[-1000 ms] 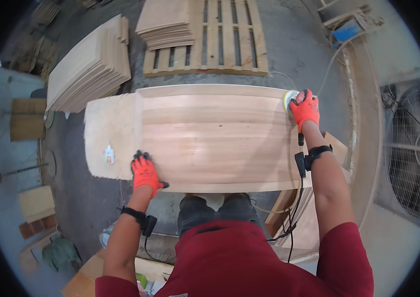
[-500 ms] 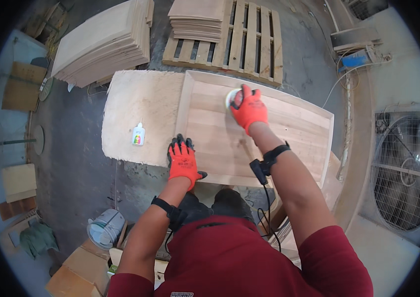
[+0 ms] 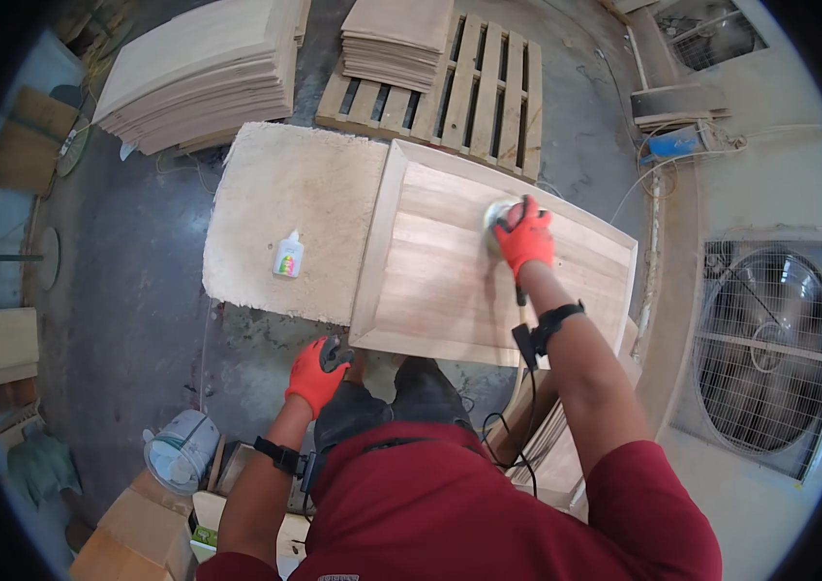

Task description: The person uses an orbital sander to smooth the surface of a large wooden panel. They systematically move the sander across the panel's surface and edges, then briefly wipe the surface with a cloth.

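Note:
My right hand (image 3: 530, 239), in a red glove with dark fingers, is closed over a round sander (image 3: 498, 221). The sander sits on the face of a framed wooden panel (image 3: 440, 271), toward its far side. A dark lead or hose runs back from the sander beneath my right wrist. Off the panel's near left corner, my left hand (image 3: 319, 373) hangs in a matching glove, fingers loosely bent, with nothing visible in it. To the panel's left, a small white glue bottle (image 3: 288, 256) stands or lies on a rough-edged board (image 3: 275, 194); I cannot tell which.
Beyond the work surface are stacked wooden sheets (image 3: 203, 73) and a slatted pallet (image 3: 469, 97) bearing another stack (image 3: 396, 44). A large caged fan (image 3: 769, 349) is at the right. A bucket (image 3: 182, 450) and cardboard boxes (image 3: 130, 537) are at lower left.
My left hand has lifted off the panel's left frame and drawn back toward my body. The sander in my right hand has shifted right across the panel. The view has also shifted.

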The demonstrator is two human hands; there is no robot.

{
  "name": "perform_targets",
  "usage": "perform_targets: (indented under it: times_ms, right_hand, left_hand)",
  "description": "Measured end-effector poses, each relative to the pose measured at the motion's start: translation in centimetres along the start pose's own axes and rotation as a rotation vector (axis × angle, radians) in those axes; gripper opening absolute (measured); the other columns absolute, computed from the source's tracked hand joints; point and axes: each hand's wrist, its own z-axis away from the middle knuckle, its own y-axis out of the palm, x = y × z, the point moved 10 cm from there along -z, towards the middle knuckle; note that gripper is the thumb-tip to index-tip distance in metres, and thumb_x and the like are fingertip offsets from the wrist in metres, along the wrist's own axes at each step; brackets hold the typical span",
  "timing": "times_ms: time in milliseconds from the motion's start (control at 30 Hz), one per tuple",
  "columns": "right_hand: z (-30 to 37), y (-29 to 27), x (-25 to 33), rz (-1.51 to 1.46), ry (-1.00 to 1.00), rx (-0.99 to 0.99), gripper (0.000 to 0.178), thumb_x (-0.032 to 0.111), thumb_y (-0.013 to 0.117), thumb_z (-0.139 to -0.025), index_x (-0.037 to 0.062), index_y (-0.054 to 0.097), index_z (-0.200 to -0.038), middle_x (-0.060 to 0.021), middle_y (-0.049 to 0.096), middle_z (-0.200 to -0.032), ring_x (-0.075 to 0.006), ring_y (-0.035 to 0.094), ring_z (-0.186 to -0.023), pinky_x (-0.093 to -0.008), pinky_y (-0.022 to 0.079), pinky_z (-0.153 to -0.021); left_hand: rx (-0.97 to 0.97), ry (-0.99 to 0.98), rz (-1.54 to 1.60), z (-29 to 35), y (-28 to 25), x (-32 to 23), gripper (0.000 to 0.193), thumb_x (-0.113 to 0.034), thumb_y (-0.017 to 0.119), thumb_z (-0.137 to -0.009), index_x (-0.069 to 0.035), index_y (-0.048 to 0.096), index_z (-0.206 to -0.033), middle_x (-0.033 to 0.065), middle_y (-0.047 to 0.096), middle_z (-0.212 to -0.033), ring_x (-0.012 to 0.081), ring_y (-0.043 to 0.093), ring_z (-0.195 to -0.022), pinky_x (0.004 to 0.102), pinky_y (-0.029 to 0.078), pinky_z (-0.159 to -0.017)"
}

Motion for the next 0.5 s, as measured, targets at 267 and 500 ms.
perform_targets:
  times_ms: [267,500]
  right_hand:
    - [1.5,0.4,0.6,-0.025,-0.098,0.025,0.081,0.041,0.078,-0.083,0.02,0.04,-0.151,-0.0291,0.044,-0.145,-0.0473,0.066,-0.108,-0.0522,0.056,-0.091]
    - [8.9,3.6,2.3,-0.026,-0.328,0.115,0.078,0.039,0.079,-0.081,0.0211,0.043,-0.149,-0.0304,0.046,-0.142,-0.0465,0.065,-0.112,-0.0523,0.056,-0.092]
  left_hand:
    - [0.163,-0.318,0.135,-3.9,3.8,-0.1,0.035,-0.032,0.067,-0.094,-0.007,0.068,-0.119,0.0233,0.072,-0.103,0.04,0.069,-0.101,0.0459,0.054,-0.087]
    - [0.267,-0.192,-0.045,-6.9,3.6,1.1,0.027,-0.028,0.061,-0.098,-0.001,0.066,-0.101,0.0105,0.066,-0.079,0.0213,0.062,-0.071,0.0391,0.05,-0.066]
